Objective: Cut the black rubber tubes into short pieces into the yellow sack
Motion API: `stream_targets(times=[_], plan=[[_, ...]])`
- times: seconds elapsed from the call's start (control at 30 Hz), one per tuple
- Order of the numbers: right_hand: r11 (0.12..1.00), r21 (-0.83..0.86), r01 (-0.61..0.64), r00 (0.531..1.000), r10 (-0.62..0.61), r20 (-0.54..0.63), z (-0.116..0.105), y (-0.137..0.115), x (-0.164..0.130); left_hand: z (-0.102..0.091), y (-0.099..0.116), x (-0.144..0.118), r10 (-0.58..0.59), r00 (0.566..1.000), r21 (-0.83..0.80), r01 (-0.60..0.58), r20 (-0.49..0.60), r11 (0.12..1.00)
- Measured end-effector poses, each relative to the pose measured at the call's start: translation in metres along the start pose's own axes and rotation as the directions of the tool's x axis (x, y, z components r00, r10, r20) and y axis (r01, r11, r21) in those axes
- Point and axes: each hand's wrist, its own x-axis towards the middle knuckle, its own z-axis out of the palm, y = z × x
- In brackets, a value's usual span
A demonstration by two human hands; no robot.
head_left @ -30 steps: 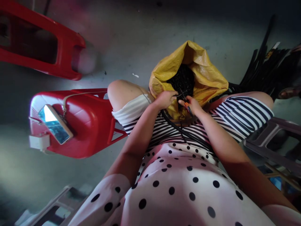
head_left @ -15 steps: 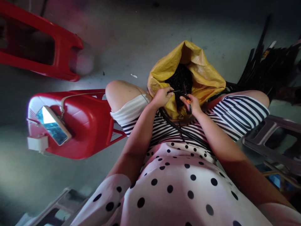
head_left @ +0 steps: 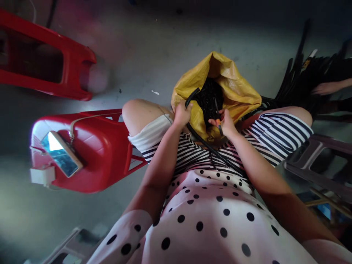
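Between my knees stands a yellow woven sack (head_left: pixel 242 88), its mouth wide and a heap of black pieces (head_left: pixel 210 97) inside. My left hand (head_left: pixel 182 114) is closed around a black rubber hose (head_left: pixel 203 142) at the sack's left rim. The hose's end sticks up past my fingers, and its length runs back across my lap under my right forearm. In my right hand (head_left: pixel 227 124) I hold scissors (head_left: pixel 219 123) with orange and black handles. Their dark blades point away from me over the black pieces, apart from the hose.
On the left a red stool (head_left: pixel 96 150) carries a phone (head_left: pixel 64 154) and a small white box (head_left: pixel 43 175). Another red stool (head_left: pixel 73 69) is farther off. At right, another person's hand (head_left: pixel 327 88) reaches over long black strips (head_left: pixel 291 77). A grey stool (head_left: pixel 310 157) stands nearby.
My left hand has shifted left and slightly down, away from the scissors, and more hose end now stands above its fingers. Another person's hand has come into view at right.
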Motion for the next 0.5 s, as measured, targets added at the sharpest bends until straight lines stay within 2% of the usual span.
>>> stream_targets(times=[0.1, 0.2, 0.3, 0.4, 0.5], plan=[[0.983, -0.181, 0.024, 0.992, -0.001, 0.129, -0.023, 0.002, -0.025, 0.001, 0.003, -0.002, -0.026, 0.999, -0.097, 0.030, 0.044, 0.995], [0.958, -0.286, 0.026, 0.996, -0.002, 0.084, -0.044, 0.001, -0.059, 0.001, 0.014, -0.012, -0.162, 0.975, -0.237, 0.195, 0.155, 0.952], [0.915, -0.399, 0.068, 0.992, -0.020, 0.123, -0.050, -0.004, -0.092, -0.006, 0.029, -0.023, -0.263, 0.925, -0.417, 0.361, 0.275, 0.834], [0.861, -0.498, 0.105, 0.988, -0.035, 0.148, -0.048, -0.010, -0.116, -0.018, 0.041, -0.036, -0.268, 0.887, -0.567, 0.449, 0.375, 0.691], [0.852, -0.510, 0.117, 0.987, -0.045, 0.152, -0.049, -0.013, -0.127, -0.029, 0.047, -0.052, -0.278, 0.834, -0.637, 0.545, 0.477, 0.544]])
